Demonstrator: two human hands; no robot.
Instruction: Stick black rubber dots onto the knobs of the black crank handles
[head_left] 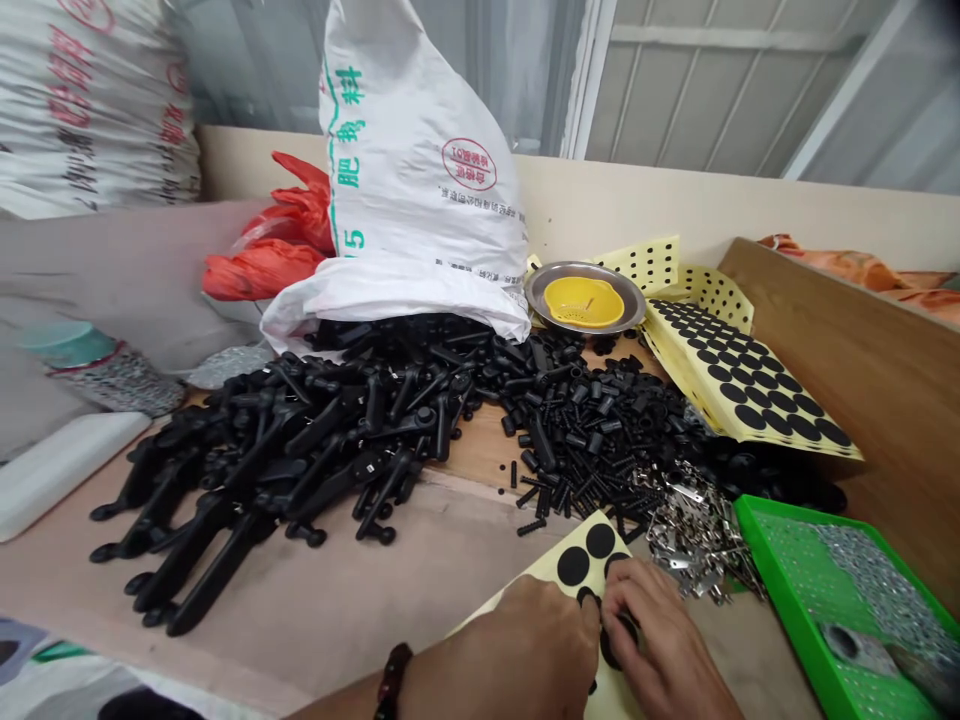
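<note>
A yellow backing sheet (525,590) lay slanted beneath both hands, with round black pads (574,566) stuck on it. The left hand (525,650), wearing a dark bead bracelet (393,682), curled over the sheet, while the right hand (664,640) gripped a loose black pad (619,640) between its fingers.

The left hand (521,650) and right hand (660,635) lie close, fingers (637,600) curled downward.
</note>
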